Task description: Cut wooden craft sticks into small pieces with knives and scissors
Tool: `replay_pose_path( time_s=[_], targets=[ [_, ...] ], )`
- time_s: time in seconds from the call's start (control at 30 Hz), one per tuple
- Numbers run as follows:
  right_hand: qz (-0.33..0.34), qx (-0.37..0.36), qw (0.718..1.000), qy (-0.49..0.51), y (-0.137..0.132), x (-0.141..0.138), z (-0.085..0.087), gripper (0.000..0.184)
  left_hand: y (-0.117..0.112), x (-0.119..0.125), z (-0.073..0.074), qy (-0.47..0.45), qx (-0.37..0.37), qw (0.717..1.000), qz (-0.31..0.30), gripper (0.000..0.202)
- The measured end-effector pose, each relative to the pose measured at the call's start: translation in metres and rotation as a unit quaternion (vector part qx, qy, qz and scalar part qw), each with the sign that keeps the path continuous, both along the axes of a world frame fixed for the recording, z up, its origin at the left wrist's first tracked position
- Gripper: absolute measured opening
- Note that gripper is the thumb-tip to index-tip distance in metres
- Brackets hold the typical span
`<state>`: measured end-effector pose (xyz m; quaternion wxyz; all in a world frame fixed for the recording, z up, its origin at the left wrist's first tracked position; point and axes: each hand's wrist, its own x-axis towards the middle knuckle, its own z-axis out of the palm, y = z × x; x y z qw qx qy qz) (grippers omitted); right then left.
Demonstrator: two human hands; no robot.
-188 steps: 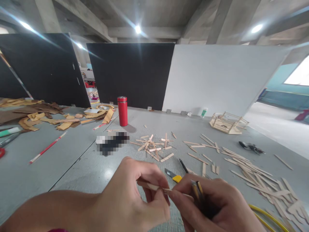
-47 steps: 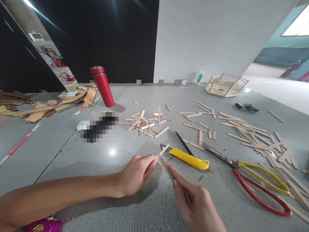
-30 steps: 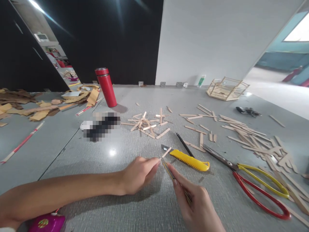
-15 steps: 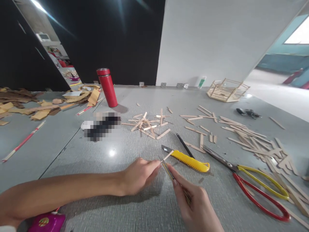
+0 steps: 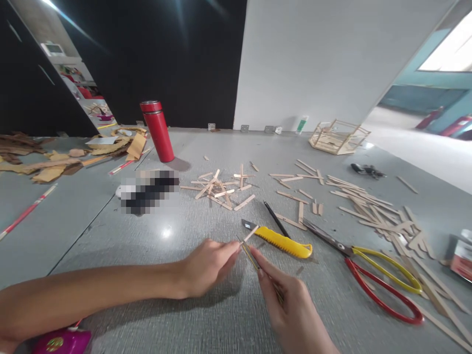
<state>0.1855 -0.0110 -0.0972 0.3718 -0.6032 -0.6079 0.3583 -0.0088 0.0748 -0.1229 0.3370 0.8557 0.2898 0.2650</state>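
My left hand is closed, its thumb and finger pinching a thin wooden stick whose free end points up to the right. My right hand is wrapped round a slim gold-edged tool with a thin tip; its exact kind is unclear. The tip meets or nearly meets the stick beside my left fingertips. Just beyond my hands lies a yellow utility knife with its blade out, and a black pen-like stick lies behind it. Right of my right hand rest large scissors with red and yellow handles.
Wooden craft sticks lie in a loose heap ahead, and a bigger pile spreads at right. A red flask stands back left near cardboard scraps. A wooden stick frame sits back right; a purple object is front left.
The view has turned slightly right, so everything sits a little further left, and a clear container appears at the right edge. Both hands keep their hold, with little visible movement.
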Motion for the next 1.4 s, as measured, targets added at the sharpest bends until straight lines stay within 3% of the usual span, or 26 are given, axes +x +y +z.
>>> replay_pose_path(
  time_s=[0.2, 0.37, 0.43, 0.53, 0.63, 0.73, 0.93, 1.17, 1.4],
  targets=[
    [0.01, -0.092, 0.99, 0.105, 0.003, 0.002, 0.001, 0.063, 0.003, 0.001, 0.001, 0.002, -0.007, 1.0, 0.022, 0.032],
    [0.003, -0.199, 0.943, 0.268, 0.004, 0.001, 0.011, 0.074, 0.007, 0.001, 0.003, -0.005, -0.006, 0.999, 0.034, 0.039],
    [-0.003, -0.188, 0.952, 0.242, 0.002, 0.0, 0.012, 0.069, 0.006, 0.001, 0.005, -0.007, -0.009, 0.999, 0.035, 0.039],
    [-0.015, -0.085, 0.993, 0.077, -0.002, 0.0, 0.008, 0.057, 0.004, 0.002, 0.007, -0.009, -0.018, 0.999, 0.035, 0.038],
    [-0.027, -0.008, 0.999, -0.019, -0.004, 0.0, 0.002, 0.05, 0.003, 0.002, 0.007, -0.011, -0.02, 0.999, 0.043, 0.037],
    [-0.015, 0.0, 1.0, 0.004, -0.003, 0.002, 0.001, 0.05, 0.004, 0.001, 0.006, -0.015, -0.013, 0.999, 0.044, 0.037],
    [0.008, -0.075, 0.996, 0.039, 0.002, 0.003, 0.002, 0.058, 0.006, 0.001, 0.003, -0.021, -0.008, 1.0, 0.004, 0.034],
    [-0.023, -0.016, 0.999, 0.02, -0.002, 0.0, 0.0, 0.051, 0.004, 0.004, 0.005, -0.026, -0.009, 0.998, 0.057, 0.037],
    [0.005, -0.019, 1.0, 0.008, -0.002, 0.0, 0.001, 0.051, 0.007, 0.0, 0.005, -0.039, -0.018, 0.999, 0.004, 0.033]
  ],
)
